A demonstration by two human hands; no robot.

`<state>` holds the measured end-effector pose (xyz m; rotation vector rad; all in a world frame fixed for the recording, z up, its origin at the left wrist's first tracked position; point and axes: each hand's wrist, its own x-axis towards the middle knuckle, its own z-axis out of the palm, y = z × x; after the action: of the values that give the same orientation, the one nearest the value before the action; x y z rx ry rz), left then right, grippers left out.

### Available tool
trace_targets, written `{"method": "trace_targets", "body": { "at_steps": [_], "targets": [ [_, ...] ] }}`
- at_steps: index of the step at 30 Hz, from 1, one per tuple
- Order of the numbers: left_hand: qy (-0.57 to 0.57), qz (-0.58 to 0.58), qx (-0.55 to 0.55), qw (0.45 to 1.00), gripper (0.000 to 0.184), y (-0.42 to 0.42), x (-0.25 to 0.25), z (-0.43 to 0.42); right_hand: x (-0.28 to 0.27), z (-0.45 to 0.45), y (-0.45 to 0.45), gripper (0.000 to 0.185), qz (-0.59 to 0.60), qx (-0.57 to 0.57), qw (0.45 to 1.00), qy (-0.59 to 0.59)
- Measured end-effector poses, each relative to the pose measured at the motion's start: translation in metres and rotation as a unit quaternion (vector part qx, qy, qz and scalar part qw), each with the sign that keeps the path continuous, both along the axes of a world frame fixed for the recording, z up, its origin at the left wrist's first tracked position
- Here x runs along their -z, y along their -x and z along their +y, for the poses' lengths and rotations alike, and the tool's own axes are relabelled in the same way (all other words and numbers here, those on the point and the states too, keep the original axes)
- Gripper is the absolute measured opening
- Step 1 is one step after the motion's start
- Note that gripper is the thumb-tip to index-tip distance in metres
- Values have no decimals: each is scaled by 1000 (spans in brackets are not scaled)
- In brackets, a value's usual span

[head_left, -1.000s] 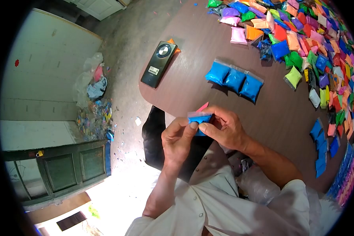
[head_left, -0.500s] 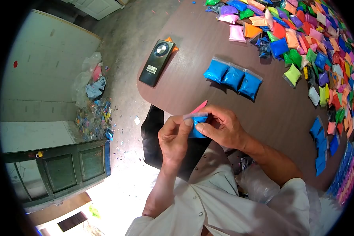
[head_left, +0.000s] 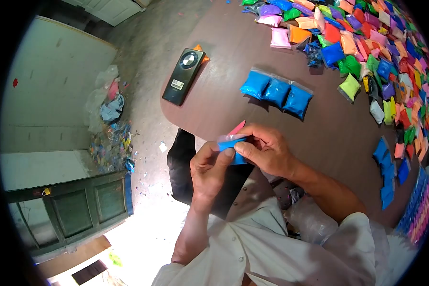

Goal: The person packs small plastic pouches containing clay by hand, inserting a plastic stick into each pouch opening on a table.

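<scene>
Over the near edge of the table, both of my hands pinch a small blue packet (head_left: 229, 143) with a clear plastic top strip. My left hand (head_left: 206, 169) grips its left side, thumb against the front. From the right, my right hand (head_left: 270, 151) presses thumb and fingers on it near the top. A thin pinkish-red piece (head_left: 237, 127) sticks out behind my right fingers; whether it is held I cannot tell. Beyond my hands, three blue packets (head_left: 276, 92) lie joined in a row on the brown table (head_left: 214, 102).
A dark phone (head_left: 182, 78) lies at the table's left edge, by an orange packet (head_left: 205, 54). A heap of colourful packets (head_left: 352, 43) covers the far right. A lime packet (head_left: 350, 88) and a row of blue packets (head_left: 387, 176) lie nearer. Plastic scraps (head_left: 112, 148) litter the floor.
The view has shifted slightly, so the table things sit a little further left. My hands still hold the blue packet, and its clear top now tilts more, with my right thumb higher on it.
</scene>
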<state>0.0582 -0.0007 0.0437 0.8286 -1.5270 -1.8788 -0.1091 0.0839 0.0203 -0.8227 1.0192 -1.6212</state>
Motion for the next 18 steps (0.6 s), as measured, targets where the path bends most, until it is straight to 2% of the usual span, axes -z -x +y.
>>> {"method": "trace_targets", "body": {
  "at_steps": [1, 3, 9, 13, 18],
  "targets": [
    [7, 11, -6, 1000, 13, 0, 0, 0, 1, -1, -1, 19, 1, 2, 1000, -1],
    [13, 23, -10, 1000, 12, 1, 1, 0, 5, -1, -4, 18, 76, 31, 997, 11],
    [-29, -35, 0, 999, 13, 7, -11, 6, -3, 2, 1, 17, 40, 25, 998, -48],
    [-23, -43, 16, 999, 22, 3, 0, 5, -4, 2, 0, 18, 17, 29, 999, -30],
    [16, -36, 6, 999, 28, 2, 3, 1, -2, 1, 0, 22, 55, 33, 998, -9]
  ]
}}
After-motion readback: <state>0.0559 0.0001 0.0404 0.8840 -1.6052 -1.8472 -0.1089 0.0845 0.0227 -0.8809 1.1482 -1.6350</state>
